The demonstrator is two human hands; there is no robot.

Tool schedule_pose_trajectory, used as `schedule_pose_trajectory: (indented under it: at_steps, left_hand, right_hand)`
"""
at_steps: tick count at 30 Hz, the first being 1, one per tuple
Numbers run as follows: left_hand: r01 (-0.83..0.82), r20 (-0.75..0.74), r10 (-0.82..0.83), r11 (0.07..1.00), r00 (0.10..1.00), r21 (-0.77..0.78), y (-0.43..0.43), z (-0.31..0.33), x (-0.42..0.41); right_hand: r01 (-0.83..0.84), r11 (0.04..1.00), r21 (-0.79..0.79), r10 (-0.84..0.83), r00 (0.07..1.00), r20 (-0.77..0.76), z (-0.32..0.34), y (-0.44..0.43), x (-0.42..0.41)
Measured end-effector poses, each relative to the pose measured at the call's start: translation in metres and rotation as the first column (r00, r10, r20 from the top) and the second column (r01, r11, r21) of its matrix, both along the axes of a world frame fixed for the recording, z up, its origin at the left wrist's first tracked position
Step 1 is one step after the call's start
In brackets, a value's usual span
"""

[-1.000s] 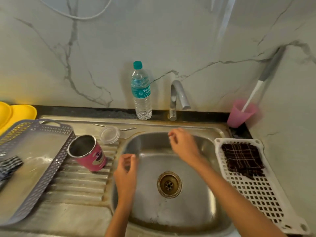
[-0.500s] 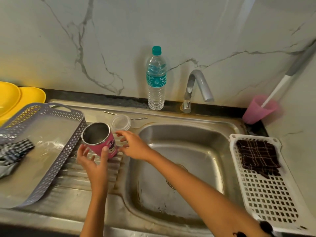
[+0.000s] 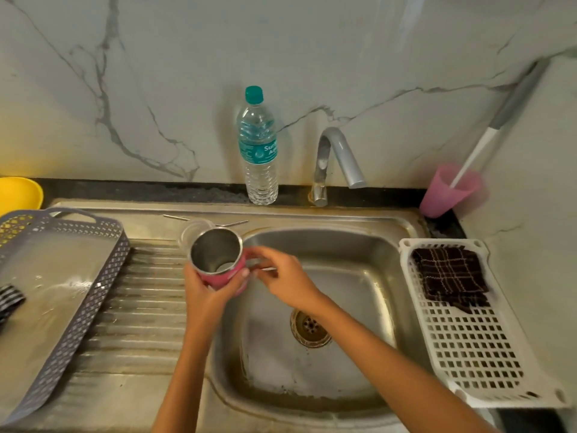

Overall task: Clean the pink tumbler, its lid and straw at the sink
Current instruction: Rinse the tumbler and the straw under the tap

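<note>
The pink tumbler [image 3: 218,260] is held over the left rim of the sink [image 3: 359,292], the grip of the left hand [image 3: 204,292] clamped round its lower body and that of the right hand [image 3: 287,279] pinched on its right side. Its long axis is tilted, mouth up, and the tap [image 3: 340,157] is seen back and rightward, nearer the right hand; the lid [image 3: 189,230] and straw [image 3: 175,217] are seen just behind it

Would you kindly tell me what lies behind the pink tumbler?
A clear lid shows behind the pink tumbler, with a thin metal straw beyond it. The tumbler covers the lid's near part.
</note>
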State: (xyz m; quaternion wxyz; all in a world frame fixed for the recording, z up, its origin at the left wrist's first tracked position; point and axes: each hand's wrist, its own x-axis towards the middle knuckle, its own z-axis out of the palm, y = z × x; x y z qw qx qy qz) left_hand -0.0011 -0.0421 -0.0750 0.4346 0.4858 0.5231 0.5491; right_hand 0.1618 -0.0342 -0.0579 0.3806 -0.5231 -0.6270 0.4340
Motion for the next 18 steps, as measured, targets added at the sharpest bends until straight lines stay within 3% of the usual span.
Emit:
schedule_pose_trajectory:
  at_steps: [2, 5, 7, 11, 18]
  left_hand:
    - [0.055, -0.022, -0.056, 0.998, 0.998, -0.037, 0.003, -0.001, 0.027]
    - [0.150, -0.062, -0.152, 0.988, 0.986, -0.039, 0.008, -0.011, 0.062]
    - [0.183, -0.098, -0.190, 0.981, 0.977, -0.068, 0.011, -0.019, 0.079]
    - [0.233, -0.149, -0.243, 0.969, 0.958, -0.085, 0.014, -0.027, 0.102]
    - [0.270, -0.209, -0.284, 0.958, 0.936, -0.094, 0.030, -0.038, 0.115]
  right_hand:
    - [0.146, 0.988, 0.041, -0.148, 0.987, 0.053, -0.002, 0.004, 0.031]
    - [0.453, 0.890, 0.054, -0.457, 0.881, 0.122, 0.006, 0.031, 0.076]
    - [0.527, 0.849, 0.022, -0.525, 0.841, 0.134, 0.017, 0.054, 0.098]
    - [0.502, 0.865, -0.009, -0.491, 0.848, 0.199, 0.023, 0.084, 0.111]
    - [0.280, 0.959, 0.038, -0.281, 0.924, 0.259, 0.027, 0.089, 0.096]
